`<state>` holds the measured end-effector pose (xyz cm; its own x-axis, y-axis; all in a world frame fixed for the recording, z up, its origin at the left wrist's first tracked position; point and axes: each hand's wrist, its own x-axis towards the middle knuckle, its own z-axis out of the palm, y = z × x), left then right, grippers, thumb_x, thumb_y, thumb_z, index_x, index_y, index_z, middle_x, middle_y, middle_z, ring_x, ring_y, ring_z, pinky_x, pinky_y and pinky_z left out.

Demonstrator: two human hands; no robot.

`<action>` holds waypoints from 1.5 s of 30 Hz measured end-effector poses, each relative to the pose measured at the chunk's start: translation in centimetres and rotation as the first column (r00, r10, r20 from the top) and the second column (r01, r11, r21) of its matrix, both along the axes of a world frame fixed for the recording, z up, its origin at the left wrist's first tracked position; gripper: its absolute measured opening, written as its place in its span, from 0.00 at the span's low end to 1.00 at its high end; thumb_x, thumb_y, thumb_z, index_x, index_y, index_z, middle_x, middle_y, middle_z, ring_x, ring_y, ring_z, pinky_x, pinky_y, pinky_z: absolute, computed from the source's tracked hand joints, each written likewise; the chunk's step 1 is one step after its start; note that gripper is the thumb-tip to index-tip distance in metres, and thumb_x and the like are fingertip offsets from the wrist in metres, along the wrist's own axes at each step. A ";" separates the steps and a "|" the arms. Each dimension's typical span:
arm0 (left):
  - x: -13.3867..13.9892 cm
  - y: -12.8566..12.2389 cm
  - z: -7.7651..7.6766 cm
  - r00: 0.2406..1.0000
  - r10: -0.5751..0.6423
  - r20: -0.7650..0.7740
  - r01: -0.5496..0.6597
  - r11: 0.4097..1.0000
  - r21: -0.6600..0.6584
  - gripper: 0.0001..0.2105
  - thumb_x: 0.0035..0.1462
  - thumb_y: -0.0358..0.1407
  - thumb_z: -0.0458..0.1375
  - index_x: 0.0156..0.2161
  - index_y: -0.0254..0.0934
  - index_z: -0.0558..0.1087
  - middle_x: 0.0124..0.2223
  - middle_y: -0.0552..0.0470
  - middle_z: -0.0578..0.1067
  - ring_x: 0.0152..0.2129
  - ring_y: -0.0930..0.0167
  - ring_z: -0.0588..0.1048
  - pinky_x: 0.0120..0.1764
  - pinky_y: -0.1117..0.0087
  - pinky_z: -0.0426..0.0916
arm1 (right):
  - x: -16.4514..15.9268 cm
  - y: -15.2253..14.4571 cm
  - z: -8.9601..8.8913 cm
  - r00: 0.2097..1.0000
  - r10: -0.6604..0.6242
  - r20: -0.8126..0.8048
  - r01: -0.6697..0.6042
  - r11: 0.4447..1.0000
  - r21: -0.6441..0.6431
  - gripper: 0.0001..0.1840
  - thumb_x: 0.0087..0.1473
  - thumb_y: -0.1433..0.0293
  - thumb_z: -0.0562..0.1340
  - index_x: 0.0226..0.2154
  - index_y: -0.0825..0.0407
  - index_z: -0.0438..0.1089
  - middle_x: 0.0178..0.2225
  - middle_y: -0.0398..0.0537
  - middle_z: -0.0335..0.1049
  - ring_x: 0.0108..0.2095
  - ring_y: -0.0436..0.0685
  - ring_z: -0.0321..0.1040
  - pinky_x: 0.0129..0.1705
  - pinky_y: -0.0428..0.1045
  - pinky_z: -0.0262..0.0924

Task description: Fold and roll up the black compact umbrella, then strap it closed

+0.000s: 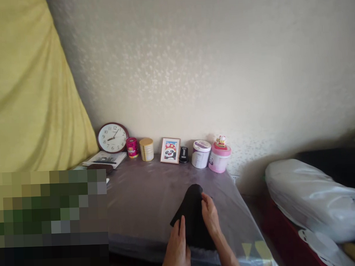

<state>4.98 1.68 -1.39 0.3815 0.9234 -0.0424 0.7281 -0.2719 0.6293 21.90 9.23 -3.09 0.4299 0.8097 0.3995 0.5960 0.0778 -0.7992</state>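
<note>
A piece of black cloth [193,221], soft and folded over with a rounded top, is held above the near part of the table. My right hand [210,215] grips its right edge, fingers curled and thumb side toward the cloth. At the lower left edge my left hand [177,245] holds it, with the index finger stretched up along the fabric. What kind of cloth item it is cannot be made out.
The table [139,204] has a clear plastic cover. Along the wall stand a clock [113,137], a pink tin [132,147], a yellow-lidded can [147,150], a panda picture frame [170,150], a white tub [201,154] and a pink-lidded tub [219,158]. A plastic-wrapped bundle [310,194] lies right.
</note>
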 end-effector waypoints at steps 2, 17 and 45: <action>0.0 0.1 -0.3 0.999 0.015 0.030 -0.015 1.000 -0.010 0.38 0.43 0.19 0.45 0.62 0.25 0.38 0.63 0.36 0.50 0.60 0.64 0.50 0.59 0.65 0.48 | -1.1 -1.2 -1.9 0.999 -0.005 0.054 0.004 1.000 0.024 0.22 0.52 0.69 0.48 0.47 0.56 0.65 0.46 0.56 0.69 0.47 0.58 0.66 0.50 0.53 0.60; -0.1 0.6 -2.7 0.984 0.038 0.176 -0.052 0.996 0.078 0.35 0.46 0.25 0.44 0.61 0.24 0.41 0.61 0.37 0.52 0.59 0.65 0.53 0.58 0.66 0.50 | -1.3 -0.3 -0.5 0.738 0.171 0.653 0.174 0.887 -0.428 0.30 0.51 0.81 0.43 0.57 0.59 0.55 0.61 0.53 0.49 0.61 0.58 0.45 0.59 0.55 0.45; -0.5 0.3 -1.3 0.974 0.033 0.222 -0.050 0.996 0.068 0.33 0.50 0.26 0.44 0.61 0.30 0.40 0.59 0.38 0.53 0.56 0.64 0.57 0.55 0.61 0.56 | 6.2 -7.8 4.6 0.908 0.273 -0.317 -0.414 0.701 -0.582 0.10 0.43 0.62 0.60 0.22 0.53 0.66 0.14 0.35 0.60 0.17 0.47 0.58 0.20 0.42 0.49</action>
